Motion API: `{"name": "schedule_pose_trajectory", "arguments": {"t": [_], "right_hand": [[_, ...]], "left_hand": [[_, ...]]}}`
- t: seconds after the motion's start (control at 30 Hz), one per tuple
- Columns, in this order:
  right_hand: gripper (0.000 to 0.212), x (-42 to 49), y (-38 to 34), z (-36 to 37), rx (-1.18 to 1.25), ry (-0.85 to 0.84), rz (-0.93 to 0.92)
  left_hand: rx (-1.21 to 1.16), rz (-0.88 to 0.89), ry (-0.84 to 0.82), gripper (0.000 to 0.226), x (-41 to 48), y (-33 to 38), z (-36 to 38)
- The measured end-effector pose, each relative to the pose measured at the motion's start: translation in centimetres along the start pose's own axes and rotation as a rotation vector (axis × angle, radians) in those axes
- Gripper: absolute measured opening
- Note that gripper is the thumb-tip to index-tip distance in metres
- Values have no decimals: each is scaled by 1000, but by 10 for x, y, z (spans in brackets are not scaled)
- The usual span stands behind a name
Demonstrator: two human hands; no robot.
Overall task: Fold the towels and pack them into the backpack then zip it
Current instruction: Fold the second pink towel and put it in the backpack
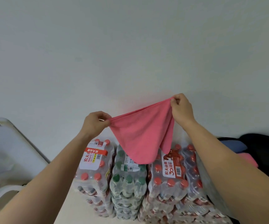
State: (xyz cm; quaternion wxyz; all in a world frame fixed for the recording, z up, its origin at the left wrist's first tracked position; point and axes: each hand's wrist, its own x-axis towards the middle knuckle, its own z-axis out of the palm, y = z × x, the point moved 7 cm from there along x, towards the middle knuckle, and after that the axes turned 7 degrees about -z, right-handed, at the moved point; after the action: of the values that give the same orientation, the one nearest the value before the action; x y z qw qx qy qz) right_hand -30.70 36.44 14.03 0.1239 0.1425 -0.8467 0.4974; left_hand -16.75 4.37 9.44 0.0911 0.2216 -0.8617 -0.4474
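Dark bag (pixel 264 143) partly beyond right edge

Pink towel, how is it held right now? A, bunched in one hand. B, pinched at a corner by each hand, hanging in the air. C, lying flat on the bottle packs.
B: the left hand and right hand each pinch a top corner of the pink towel, which hangs in the air.

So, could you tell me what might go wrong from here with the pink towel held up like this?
1. The left hand and right hand each pinch only a corner of the pink towel; a slip could drop it onto the shrink-wrapped bottle packs below.
2. The towel hangs skewed, the right hand's corner higher and one side doubled under, so the fold may come out uneven.
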Motion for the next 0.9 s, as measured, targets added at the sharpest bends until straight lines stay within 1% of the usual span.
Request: {"name": "schedule_pose_trajectory", "arguments": {"t": [0.1,0.17,0.27,0.33,0.4,0.47,0.57,0.63,0.73,0.83,0.9], "right_hand": [[14,-3,-2,-3,-23,0,-16],[14,-5,-3,-5,-32,-6,-26],[11,-7,3,-11,42,-2,2],[11,-10,11,-15,110,7,31],[11,-16,19,-18,136,-7,64],[11,-25,25,-18,134,-30,97],[13,-35,29,-16,103,-56,109],[15,-39,29,-17,87,-75,104],[16,-39,30,-15,129,-165,111],[15,-39,41,-13,149,-226,175],[14,-39,57,-7,72,-264,227]], "left_hand": [[212,107,-13,26,-5,13,11],[287,170,50,20,-5,21,13],[315,221,178,5,-4,34,5],[330,247,247,6,-4,43,-3],[336,288,268,12,-6,53,-6],[308,298,220,17,-7,61,-5],[270,248,136,24,-9,61,-2],[278,240,107,33,-12,59,-1],[271,220,58,43,-14,56,-3],[264,167,-70,44,-8,47,-1],[269,123,-152,40,-2,39,7]]}}
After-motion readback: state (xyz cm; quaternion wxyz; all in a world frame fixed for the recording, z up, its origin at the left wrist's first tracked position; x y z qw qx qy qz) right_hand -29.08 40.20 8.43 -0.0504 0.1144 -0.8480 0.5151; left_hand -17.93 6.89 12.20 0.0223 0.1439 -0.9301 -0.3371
